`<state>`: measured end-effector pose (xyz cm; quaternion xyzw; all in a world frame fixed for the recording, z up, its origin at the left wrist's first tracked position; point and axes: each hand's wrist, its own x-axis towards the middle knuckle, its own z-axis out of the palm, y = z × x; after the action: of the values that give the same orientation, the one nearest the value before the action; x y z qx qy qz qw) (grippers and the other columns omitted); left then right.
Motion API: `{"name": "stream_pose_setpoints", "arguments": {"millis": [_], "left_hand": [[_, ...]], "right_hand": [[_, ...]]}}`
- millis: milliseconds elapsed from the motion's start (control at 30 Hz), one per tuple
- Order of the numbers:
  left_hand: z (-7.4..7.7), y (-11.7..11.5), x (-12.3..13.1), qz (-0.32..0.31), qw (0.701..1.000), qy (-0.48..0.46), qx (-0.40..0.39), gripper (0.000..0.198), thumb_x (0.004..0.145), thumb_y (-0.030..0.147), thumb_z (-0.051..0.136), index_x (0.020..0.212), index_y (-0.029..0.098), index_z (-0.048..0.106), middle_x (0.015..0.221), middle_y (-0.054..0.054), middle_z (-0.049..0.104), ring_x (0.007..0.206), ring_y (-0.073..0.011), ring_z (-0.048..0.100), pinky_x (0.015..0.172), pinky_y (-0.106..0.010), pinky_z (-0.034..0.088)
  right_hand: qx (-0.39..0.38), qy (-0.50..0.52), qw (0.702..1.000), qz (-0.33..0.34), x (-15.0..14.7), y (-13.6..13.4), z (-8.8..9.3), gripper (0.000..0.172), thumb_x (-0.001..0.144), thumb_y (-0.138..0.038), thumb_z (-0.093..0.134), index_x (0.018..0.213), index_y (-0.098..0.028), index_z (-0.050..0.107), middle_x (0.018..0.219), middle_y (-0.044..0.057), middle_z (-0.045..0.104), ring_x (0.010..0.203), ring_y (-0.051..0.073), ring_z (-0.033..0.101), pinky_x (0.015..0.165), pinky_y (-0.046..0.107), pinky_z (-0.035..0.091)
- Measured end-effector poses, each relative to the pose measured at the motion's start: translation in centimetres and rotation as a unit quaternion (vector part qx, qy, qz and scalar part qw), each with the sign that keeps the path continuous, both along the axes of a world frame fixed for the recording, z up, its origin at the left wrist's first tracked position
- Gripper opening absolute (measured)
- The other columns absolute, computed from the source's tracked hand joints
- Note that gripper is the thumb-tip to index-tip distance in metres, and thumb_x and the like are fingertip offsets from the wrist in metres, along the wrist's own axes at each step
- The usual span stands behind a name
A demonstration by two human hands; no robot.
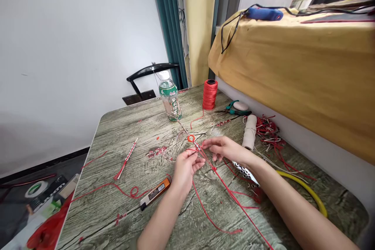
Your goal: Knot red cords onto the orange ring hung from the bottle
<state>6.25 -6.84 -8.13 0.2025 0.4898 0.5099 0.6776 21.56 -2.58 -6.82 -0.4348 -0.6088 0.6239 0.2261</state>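
Note:
A thin braided cord runs from the bottle (170, 103) toward me, through a small orange ring (191, 138). Below the ring, long red cords (222, 183) stretch across the table to the lower right. My left hand (185, 168) pinches a red cord between thumb and forefinger, just left of the braid. On the other side, the fingertips of my right hand (225, 149) are closed on a red cord next to the knot, its other fingers curled loosely. One loose red tail hangs below my left hand and lies on the wooden table (117, 218).
Left of my hands lie an orange-and-grey box cutter (155, 193) and a red-and-white braid (127, 158). Behind stand a red thread spool (210, 94), green-handled pliers (234, 109) and a white cord roll (250, 132). Cord scraps (266, 127) and a yellow tube (307, 189) lie at right.

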Motion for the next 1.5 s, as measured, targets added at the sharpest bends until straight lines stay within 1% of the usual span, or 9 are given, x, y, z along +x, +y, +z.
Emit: {"name": "stream_pose_setpoints", "arguments": {"millis": [67,233,333,500,700,867,1100,1333,1500], "left_hand": [[-0.2,-0.1,0.3,0.011,0.999,0.025,0.022,0.008,0.069,0.006,0.053,0.075,0.011,0.054,0.061,0.000,0.054,0.050,-0.0067,0.054,0.050,-0.018,0.047],[-0.4,-0.6,0.9,0.034,0.995,0.072,0.057,0.008,0.066,0.014,0.056,0.074,0.012,0.055,0.062,0.000,0.057,0.051,-0.0080,0.054,0.052,-0.020,0.046],[-0.4,-0.7,0.9,0.025,0.995,0.068,0.066,0.009,0.066,0.018,0.057,0.072,0.011,0.057,0.065,-0.003,0.059,0.057,-0.0092,0.056,0.057,-0.021,0.047],[-0.5,-0.6,0.9,0.026,0.994,0.077,0.074,0.013,0.065,0.021,0.060,0.073,0.011,0.057,0.067,-0.003,0.061,0.057,-0.0095,0.057,0.059,-0.021,0.046],[-0.9,-0.9,1.2,0.028,0.990,0.117,0.081,0.014,0.067,0.019,0.059,0.076,0.013,0.050,0.063,-0.003,0.062,0.056,-0.0114,0.059,0.058,-0.024,0.047],[-1.1,-1.0,1.4,0.028,0.987,0.131,0.088,0.014,0.065,0.020,0.060,0.074,0.012,0.052,0.066,-0.004,0.062,0.058,-0.0119,0.059,0.059,-0.024,0.047],[-0.3,-0.8,1.4,0.062,0.991,0.079,0.085,0.018,0.067,0.030,0.058,0.069,0.012,0.054,0.065,-0.004,0.062,0.059,-0.0119,0.059,0.060,-0.023,0.046],[-1.1,-0.5,1.6,0.064,0.985,0.129,0.091,0.025,0.069,0.038,0.056,0.069,0.013,0.050,0.066,-0.004,0.062,0.052,-0.0113,0.058,0.054,-0.024,0.047],[-1.3,-0.5,1.5,0.067,0.983,0.153,0.076,0.024,0.071,0.038,0.053,0.071,0.014,0.047,0.070,-0.004,0.061,0.049,-0.0114,0.059,0.051,-0.024,0.048]], "right_hand": [[-0.034,0.040,0.999,-0.008,-0.5,-0.2,-0.2,0.032,0.072,-0.018,0.048,0.103,-0.014,0.052,0.101,0.006,0.056,0.051,0.003,0.051,0.045,0.016,0.042],[-0.072,0.093,0.993,-0.006,-1.3,-0.7,-0.5,0.024,0.073,-0.024,0.052,0.095,-0.014,0.052,0.068,-0.001,0.055,0.050,0.004,0.050,0.047,0.015,0.041],[-0.077,0.094,0.992,-0.012,-1.4,-0.6,-0.6,0.023,0.074,-0.028,0.052,0.092,-0.014,0.052,0.068,-0.001,0.055,0.051,0.004,0.050,0.048,0.015,0.041],[-0.040,0.059,0.997,-0.037,-1.3,-0.3,-0.9,0.021,0.074,-0.029,0.052,0.087,-0.013,0.054,0.062,-0.003,0.054,0.049,0.004,0.048,0.048,0.015,0.040],[0.007,-0.002,0.998,-0.061,-1.7,-0.3,-1.0,0.029,0.078,-0.040,0.045,0.078,-0.012,0.053,0.049,-0.003,0.053,0.037,0.004,0.045,0.037,0.014,0.035],[0.002,0.010,0.998,-0.059,-2.0,-0.6,-1.1,0.024,0.078,-0.038,0.044,0.074,-0.014,0.047,0.045,-0.004,0.054,0.034,0.005,0.045,0.035,0.014,0.036],[-0.006,0.006,0.998,-0.068,-2.3,-0.8,-1.2,0.021,0.082,-0.037,0.037,0.078,-0.017,0.039,0.042,-0.005,0.052,0.031,0.006,0.045,0.032,0.013,0.036],[0.051,-0.061,0.993,-0.087,-2.2,-0.8,-1.3,0.017,0.083,-0.033,0.033,0.079,-0.018,0.039,0.042,-0.005,0.050,0.029,0.006,0.043,0.030,0.014,0.034],[0.122,-0.098,0.982,-0.103,-2.1,-0.8,-1.3,0.019,0.083,-0.034,0.033,0.080,-0.018,0.041,0.044,-0.004,0.053,0.032,0.008,0.045,0.033,0.015,0.033]]}}
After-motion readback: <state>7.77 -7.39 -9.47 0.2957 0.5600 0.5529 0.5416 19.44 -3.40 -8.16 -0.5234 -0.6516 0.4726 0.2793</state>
